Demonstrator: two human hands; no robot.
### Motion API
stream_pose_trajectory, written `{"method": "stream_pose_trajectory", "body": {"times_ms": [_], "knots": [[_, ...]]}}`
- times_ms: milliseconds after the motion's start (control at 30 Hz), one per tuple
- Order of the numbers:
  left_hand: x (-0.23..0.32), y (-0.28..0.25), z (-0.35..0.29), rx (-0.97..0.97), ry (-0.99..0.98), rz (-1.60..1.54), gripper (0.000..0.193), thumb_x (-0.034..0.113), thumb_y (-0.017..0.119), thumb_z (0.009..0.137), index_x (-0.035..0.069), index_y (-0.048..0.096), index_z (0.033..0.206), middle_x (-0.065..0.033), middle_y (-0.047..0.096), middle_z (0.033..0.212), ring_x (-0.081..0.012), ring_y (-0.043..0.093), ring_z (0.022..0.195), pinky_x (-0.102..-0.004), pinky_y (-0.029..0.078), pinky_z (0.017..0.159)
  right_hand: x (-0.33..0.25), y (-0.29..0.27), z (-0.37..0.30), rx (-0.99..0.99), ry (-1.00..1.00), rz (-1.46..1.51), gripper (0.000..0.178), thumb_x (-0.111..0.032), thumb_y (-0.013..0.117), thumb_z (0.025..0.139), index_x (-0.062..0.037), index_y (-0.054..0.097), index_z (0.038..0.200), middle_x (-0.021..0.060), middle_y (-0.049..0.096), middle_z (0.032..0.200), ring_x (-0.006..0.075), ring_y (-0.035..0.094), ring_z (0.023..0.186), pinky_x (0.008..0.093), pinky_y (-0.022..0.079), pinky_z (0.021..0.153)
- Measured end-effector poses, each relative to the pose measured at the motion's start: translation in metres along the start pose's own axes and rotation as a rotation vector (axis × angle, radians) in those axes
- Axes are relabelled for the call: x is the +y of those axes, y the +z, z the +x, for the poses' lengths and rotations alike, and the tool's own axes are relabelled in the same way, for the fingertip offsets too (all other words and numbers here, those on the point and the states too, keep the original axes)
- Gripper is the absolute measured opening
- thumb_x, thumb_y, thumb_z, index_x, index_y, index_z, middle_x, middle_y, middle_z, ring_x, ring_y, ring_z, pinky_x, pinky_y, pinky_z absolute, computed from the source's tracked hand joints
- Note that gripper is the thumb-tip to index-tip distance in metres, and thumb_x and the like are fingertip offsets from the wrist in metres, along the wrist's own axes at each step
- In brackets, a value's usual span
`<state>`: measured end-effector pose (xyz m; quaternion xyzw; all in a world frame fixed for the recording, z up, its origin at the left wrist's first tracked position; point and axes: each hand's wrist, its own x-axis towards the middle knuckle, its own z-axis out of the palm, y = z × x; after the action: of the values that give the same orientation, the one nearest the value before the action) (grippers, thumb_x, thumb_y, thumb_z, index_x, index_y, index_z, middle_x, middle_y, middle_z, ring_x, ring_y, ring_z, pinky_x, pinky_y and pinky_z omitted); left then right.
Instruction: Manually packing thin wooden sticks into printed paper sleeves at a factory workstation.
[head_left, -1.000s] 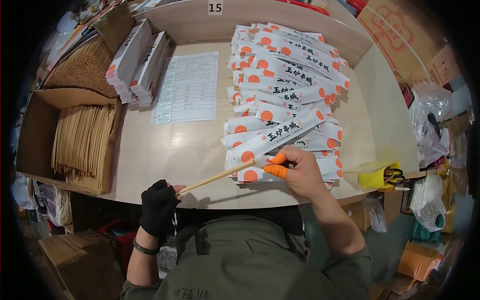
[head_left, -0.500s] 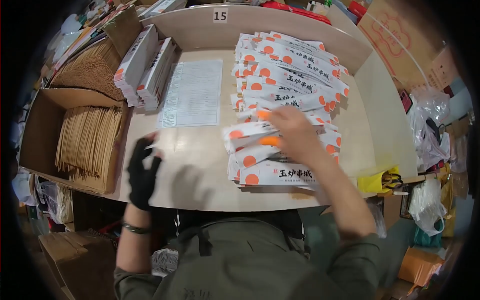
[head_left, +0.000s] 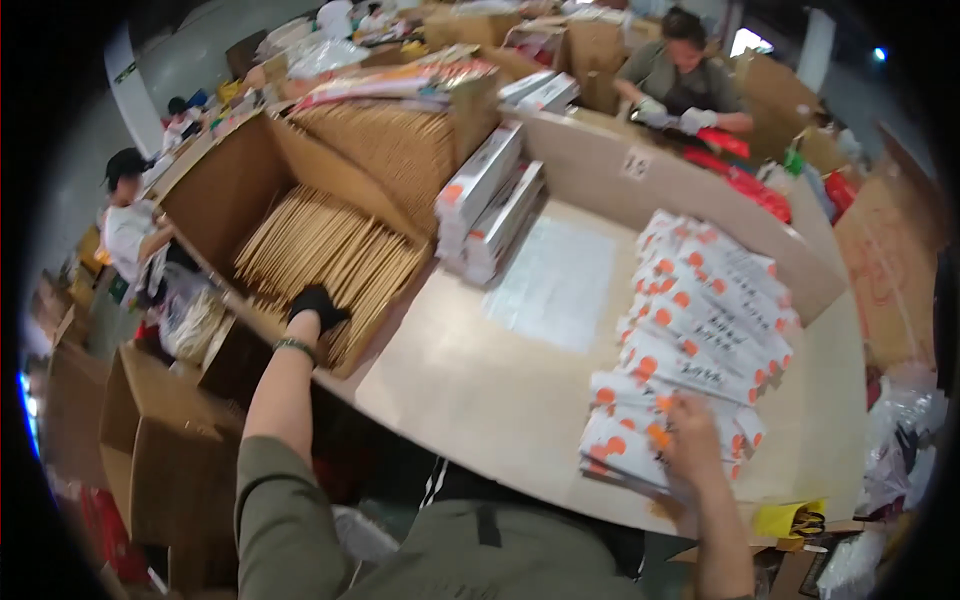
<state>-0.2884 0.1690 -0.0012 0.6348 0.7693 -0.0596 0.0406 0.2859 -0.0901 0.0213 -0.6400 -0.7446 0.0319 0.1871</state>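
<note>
My left hand (head_left: 318, 308), in a black glove, reaches into a cardboard box (head_left: 215, 165) on the left. It rests on the near end of a heap of thin wooden sticks (head_left: 320, 245) that look like chopsticks. Its fingers are dark and partly hidden, so their grip does not show. On the right, orange covers sit on two fingertips of my bare right hand (head_left: 690, 435). Those tips lie apart on white paper sleeves (head_left: 700, 340) with orange dots, spread in overlapping rows. No sleeve is visibly lifted.
Bundled white sleeves (head_left: 480, 205) stand beside the box, near a printed sheet (head_left: 555, 280) on the table (head_left: 480, 400). Raised panels (head_left: 690, 190) border the table. A yellow bag (head_left: 790, 518) hangs at the right edge. A gloved co-worker (head_left: 685, 75) works beyond the back panel.
My left hand has gone from above the table into the box of sticks. My right hand stays over the sleeves. The view has swung left, bringing other people into sight.
</note>
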Motion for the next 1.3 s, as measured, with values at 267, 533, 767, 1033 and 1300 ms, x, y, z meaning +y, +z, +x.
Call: {"method": "stream_pose_trajectory", "body": {"times_ms": [267, 533, 767, 1033, 1300], "knots": [[0.027, -0.016, 0.009, -0.175, -0.121, 0.038, 0.050, 0.034, 0.077, 0.069, 0.003, 0.069, 0.108, -0.0176, 0.066, 0.114, -0.0282, 0.065, 0.104, -0.0350, 0.052, 0.089, -0.028, 0.007, -0.015, 0.071, -0.113, 0.106, 0.025, -0.021, 0.076, 0.073, -0.0064, 0.069, 0.093, 0.0112, 0.065, 0.096, 0.0285, 0.063, 0.087, 0.0385, 0.052, 0.075], [0.021, -0.038, -0.030, -0.078, -0.108, -0.702, 0.018, 0.013, 0.071, 0.071, 0.000, 0.067, 0.083, -0.0134, 0.066, 0.079, -0.0203, 0.064, 0.067, -0.0330, 0.051, 0.058, -0.070, 0.001, -0.012, 0.192, -0.222, 0.185, 0.023, -0.018, 0.074, 0.077, -0.0068, 0.070, 0.096, 0.0097, 0.066, 0.096, 0.0270, 0.064, 0.085, 0.0366, 0.052, 0.074], [0.203, 0.102, -0.171, 0.143, 0.404, -1.489, 0.011, 0.012, 0.069, 0.074, 0.007, 0.060, 0.077, 0.0002, 0.057, 0.062, -0.0102, 0.057, 0.056, -0.0258, 0.048, 0.054, -0.175, 0.027, 0.068, 0.322, -0.044, 0.957, 0.075, -0.020, 0.079, 0.077, -0.0018, 0.041, 0.138, 0.0148, 0.058, 0.124, 0.0213, 0.057, 0.112, 0.0335, 0.044, 0.096], [0.228, 0.084, -0.247, -0.475, 0.395, -1.490, 0.016, 0.012, 0.069, 0.075, 0.007, 0.059, 0.085, -0.0001, 0.058, 0.069, -0.0105, 0.058, 0.062, -0.0260, 0.048, 0.058, -0.163, 0.089, 0.036, 0.406, 0.029, 1.321, 0.043, -0.016, 0.073, 0.078, -0.0007, 0.056, 0.114, 0.0098, 0.066, 0.092, 0.0146, 0.061, 0.082, 0.0311, 0.049, 0.074], [0.238, 0.053, -0.272, -0.798, 0.303, -1.666, 0.023, 0.012, 0.070, 0.077, 0.006, 0.058, 0.094, -0.0005, 0.060, 0.077, -0.0108, 0.059, 0.069, -0.0263, 0.049, 0.063, -0.122, 0.026, 0.026, 0.039, 0.209, 0.846, 0.082, -0.038, 0.079, 0.074, 0.0033, 0.039, 0.133, 0.0219, 0.052, 0.125, 0.0349, 0.052, 0.117, 0.0419, 0.042, 0.096]]}}
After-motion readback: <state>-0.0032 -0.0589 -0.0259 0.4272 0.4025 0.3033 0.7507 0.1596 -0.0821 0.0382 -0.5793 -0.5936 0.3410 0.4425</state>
